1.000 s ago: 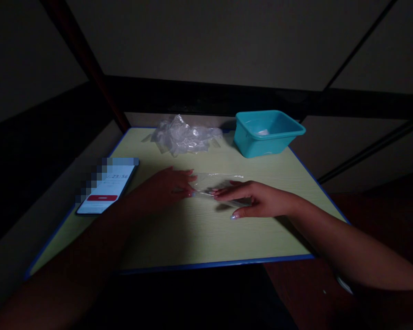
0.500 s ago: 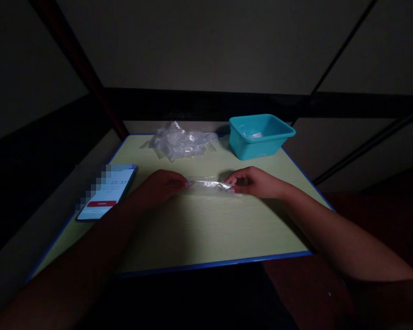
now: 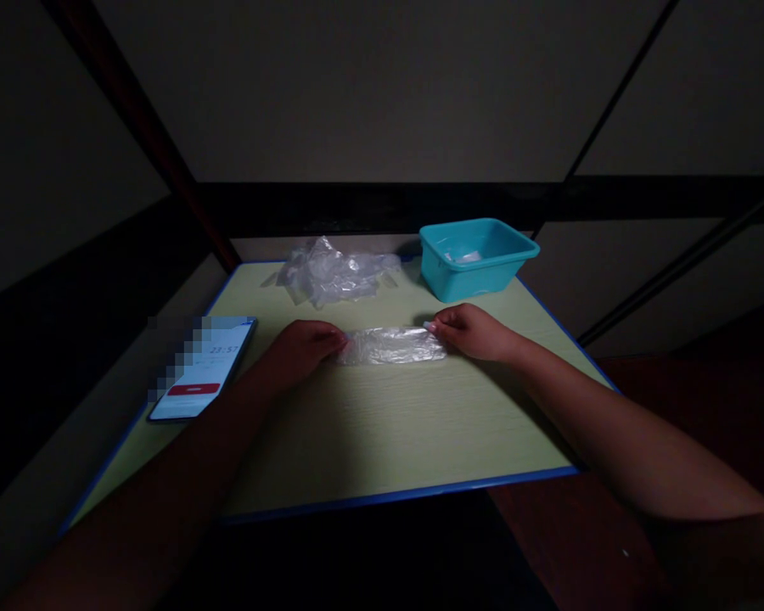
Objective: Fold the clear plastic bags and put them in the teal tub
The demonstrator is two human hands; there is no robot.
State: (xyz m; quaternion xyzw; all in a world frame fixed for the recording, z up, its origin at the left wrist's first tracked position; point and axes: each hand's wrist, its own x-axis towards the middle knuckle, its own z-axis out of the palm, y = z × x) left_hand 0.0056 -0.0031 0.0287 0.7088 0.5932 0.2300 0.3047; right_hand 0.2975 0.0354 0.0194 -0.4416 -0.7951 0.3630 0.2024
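A clear plastic bag, folded into a narrow shiny strip, lies across the middle of the table between my two hands. My left hand pinches its left end with thumb and fingers. At the upper right corner of the strip, my right hand is closed in a pinch, with the thumb toward the plastic. The undersides of the fingers are hidden on both hands.
A crumpled heap of clear plastic bags lies at the table's back edge. To its right stands a turquoise basket with some pale plastic inside. A lit phone rests at the left. The table has a blue edge; a wall rises behind it.
The plastic strip has come down flatter and shows a broader face toward me. My right hand has moved slightly up at its right end; my left hand keeps its place.
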